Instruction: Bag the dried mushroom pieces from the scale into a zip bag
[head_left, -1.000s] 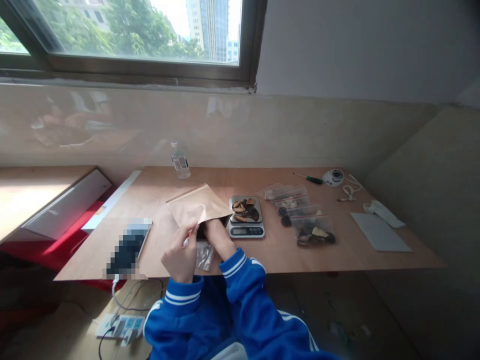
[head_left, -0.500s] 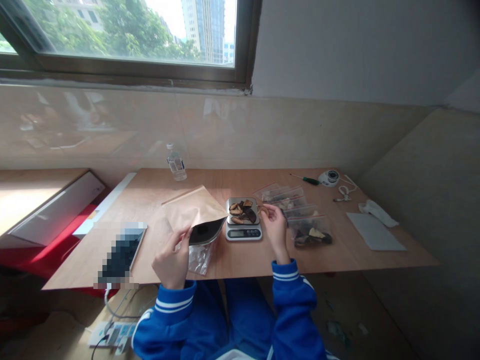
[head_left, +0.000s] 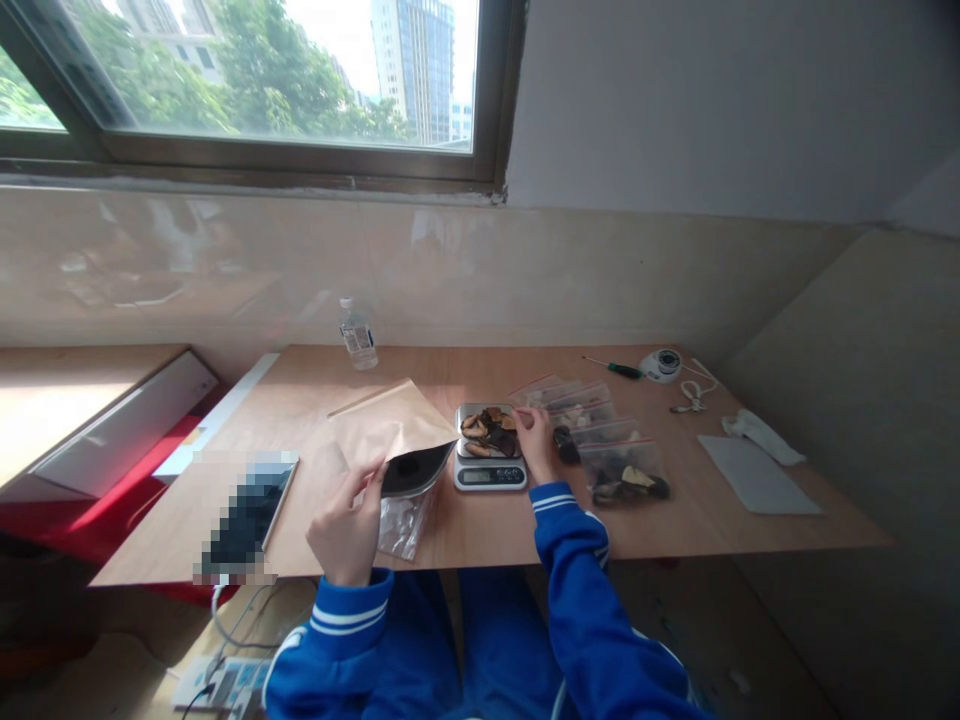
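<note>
My left hand (head_left: 349, 525) pinches the edge of a brown kraft paper bag (head_left: 401, 422), whose mouth gapes toward me and shows a dark inside. Right of the bag stands a small kitchen scale (head_left: 491, 477) with a steel platform. Dried brown slices (head_left: 487, 430), some curled and dark, are heaped on that platform. At the heap's right edge is my right hand (head_left: 536, 440), thumb and fingertips pressed together on a dried slice that they mostly cover. Beneath the bag's mouth lies a crumpled clear plastic bag (head_left: 403, 525).
Several clear zip bags (head_left: 622, 470) with dried pieces overlap right of the scale. Farther right are a screwdriver (head_left: 622, 370), a white dome camera (head_left: 661, 366) with its cable, and a white sheet (head_left: 757, 475). A water bottle (head_left: 358, 338) stands behind; a tablet (head_left: 251, 515) lies left.
My right hand has moved left with the dried slice, from beside the scale to the heap on its platform. My left hand keeps its hold on the paper bag. The view has tilted slightly upward.
</note>
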